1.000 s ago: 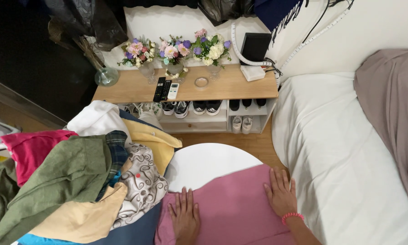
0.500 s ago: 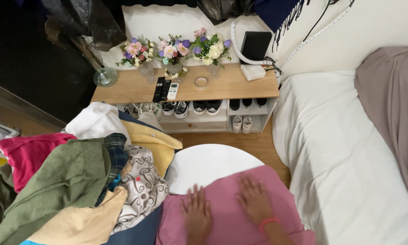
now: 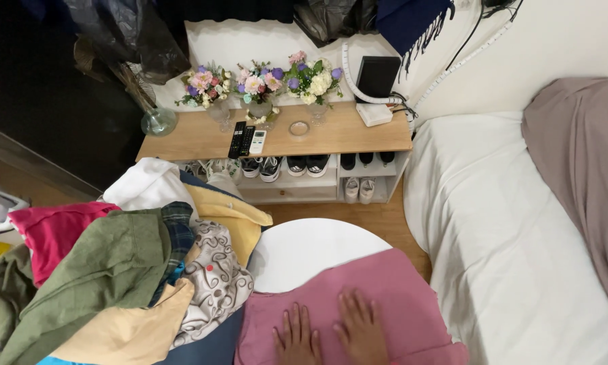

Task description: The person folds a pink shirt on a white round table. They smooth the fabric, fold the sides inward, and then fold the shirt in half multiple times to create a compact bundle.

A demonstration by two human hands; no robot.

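Both the left hand (image 3: 296,335) and the right hand (image 3: 360,327) lie flat, fingers spread, side by side on a soft pink cloth garment (image 3: 385,290) draped over the smooth round white table (image 3: 304,250), beside a rumpled clothes pile (image 3: 128,270).

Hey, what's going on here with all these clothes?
A person is pressing both hands flat on a pink garment spread over a round white table. The left hand and the right hand lie side by side near the garment's near edge, palms down, holding nothing. To the left sits a heap of unfolded clothes in green, magenta, yellow, white and a patterned fabric. A bed with a white sheet is on the right, and a low wooden shelf with flowers and shoes stands beyond.
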